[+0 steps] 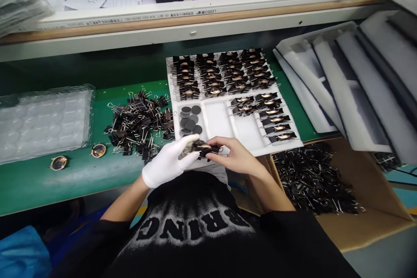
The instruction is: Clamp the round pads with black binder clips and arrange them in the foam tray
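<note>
My left hand [174,160], in a white glove, and my bare right hand [233,155] meet at the front edge of a white tray [217,119]. Between them is a watch case with black binder clips [203,148] on it; the fingers of both hands are closed on it and partly hide it. Several dark round discs [190,122] lie in the tray compartment just beyond my left hand. Rows of clipped watch cases [213,76] fill the tray's far compartments, and more clipped cases [276,118] stand along its right side.
A heap of loose binder clips [141,121] lies left of the tray. Two watch cases [59,163] and a clear plastic blister tray [45,119] are farther left. At right, a cardboard box [368,230] holds many clips, below stacked white trays [345,82]. A shelf edge [192,30] crosses behind.
</note>
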`<state>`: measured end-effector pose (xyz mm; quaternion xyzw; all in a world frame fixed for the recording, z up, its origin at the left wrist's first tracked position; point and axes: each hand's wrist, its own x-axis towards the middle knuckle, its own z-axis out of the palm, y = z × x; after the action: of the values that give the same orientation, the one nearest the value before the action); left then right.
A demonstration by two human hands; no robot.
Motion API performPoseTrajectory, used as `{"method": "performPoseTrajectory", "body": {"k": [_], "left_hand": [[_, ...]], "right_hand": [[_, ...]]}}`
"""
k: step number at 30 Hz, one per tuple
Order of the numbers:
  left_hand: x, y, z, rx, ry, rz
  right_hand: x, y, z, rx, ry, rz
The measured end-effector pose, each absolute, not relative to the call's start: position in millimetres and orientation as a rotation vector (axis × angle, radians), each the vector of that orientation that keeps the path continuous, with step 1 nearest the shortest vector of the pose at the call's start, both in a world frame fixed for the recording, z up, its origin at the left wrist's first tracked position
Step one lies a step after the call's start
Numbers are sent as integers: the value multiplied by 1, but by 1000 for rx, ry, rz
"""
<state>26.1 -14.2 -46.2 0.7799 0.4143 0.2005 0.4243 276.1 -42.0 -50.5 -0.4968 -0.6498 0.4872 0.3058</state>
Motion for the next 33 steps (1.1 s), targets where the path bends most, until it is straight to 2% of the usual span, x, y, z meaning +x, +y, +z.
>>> {"method": "performPoseTrajectory", "body": {"k": [3, 6, 11, 15, 21, 27, 33], "left_hand": [[25, -17, -50, 1992, 1023, 560], [23, -20, -52, 2005, 1071, 613], [24, -22, -50, 2013, 1104, 572], [28, -23, -46, 2021, 1073, 584], [27, -25, -46, 2036, 1059, 570], [22, -27, -51, 2053, 1072, 584], [17, -31, -48, 2088, 1063, 597]], "right_hand": [[305, -39, -41, -1338, -1831, 1073], [355, -26, -40, -1370, -1947, 695], [422, 0, -69, -1720, -1955, 285], [431, 7, -87, -1903, -1971, 202], [423, 8, -84, -1867, -2022, 333], [423, 9, -84, -1992, -2117, 110], [422, 6, -79, -1894, -2217, 8]]}}
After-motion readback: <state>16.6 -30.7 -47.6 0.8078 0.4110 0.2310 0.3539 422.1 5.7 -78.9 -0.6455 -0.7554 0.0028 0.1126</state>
